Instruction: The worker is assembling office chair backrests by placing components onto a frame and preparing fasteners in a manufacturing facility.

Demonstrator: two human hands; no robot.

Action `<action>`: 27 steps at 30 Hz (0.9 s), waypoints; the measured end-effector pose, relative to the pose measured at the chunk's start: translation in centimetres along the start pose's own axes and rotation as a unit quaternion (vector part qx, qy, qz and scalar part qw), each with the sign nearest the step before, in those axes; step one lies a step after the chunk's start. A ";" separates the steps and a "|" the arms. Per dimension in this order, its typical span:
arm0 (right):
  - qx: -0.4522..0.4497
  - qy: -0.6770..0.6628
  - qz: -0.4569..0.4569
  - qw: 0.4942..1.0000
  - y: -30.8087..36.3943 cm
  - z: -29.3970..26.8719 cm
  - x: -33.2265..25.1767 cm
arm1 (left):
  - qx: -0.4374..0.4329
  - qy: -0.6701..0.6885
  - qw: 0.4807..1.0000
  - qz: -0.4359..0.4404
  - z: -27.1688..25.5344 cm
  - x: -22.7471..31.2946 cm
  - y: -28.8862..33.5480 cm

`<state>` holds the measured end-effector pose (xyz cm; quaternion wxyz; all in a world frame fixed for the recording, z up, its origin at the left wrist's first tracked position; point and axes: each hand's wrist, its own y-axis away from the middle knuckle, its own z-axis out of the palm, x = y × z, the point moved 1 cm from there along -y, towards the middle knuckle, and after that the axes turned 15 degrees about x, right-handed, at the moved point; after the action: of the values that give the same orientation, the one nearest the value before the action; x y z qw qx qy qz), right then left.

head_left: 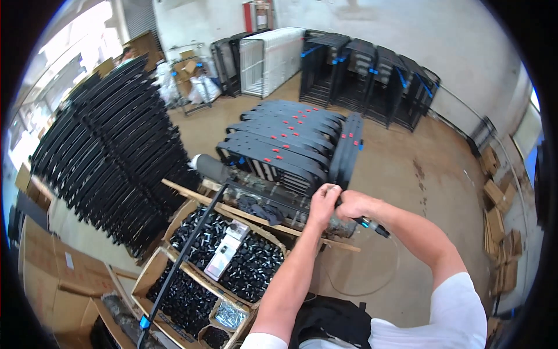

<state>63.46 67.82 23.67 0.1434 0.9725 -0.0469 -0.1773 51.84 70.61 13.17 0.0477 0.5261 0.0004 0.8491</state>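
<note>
Both arms reach forward, hands close together at the near right end of a row of black metal frames (279,152). My right hand (356,205) is closed around a dark, slim power screwdriver (375,225), its rear end pointing toward me and a thin cord looping below. Beside it, my left hand (326,200) is closed in a pinch; what its fingers hold is hidden. A black tubular frame (200,224) lies across the parts boxes, one bar running toward my left hand. Red pieces (279,149) dot the tops of the row.
Wooden-edged boxes (192,270) hold many small black parts, with a phone (224,259) on top and a tub of screws (230,314). Tall stacked black frames (110,151) stand left. White racks (270,61) and black racks (360,75) line the wall; cartons (497,221) lie right.
</note>
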 end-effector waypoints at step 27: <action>-0.085 0.009 -0.212 0.974 -28.3 4.1 -31.7 | 0.293 -0.023 0.953 0.068 -28.5 16.3 -22.1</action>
<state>33.56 98.29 22.17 0.1851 0.9463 0.1767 -0.1977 20.95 95.38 13.87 -0.1662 0.5350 0.2129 0.8005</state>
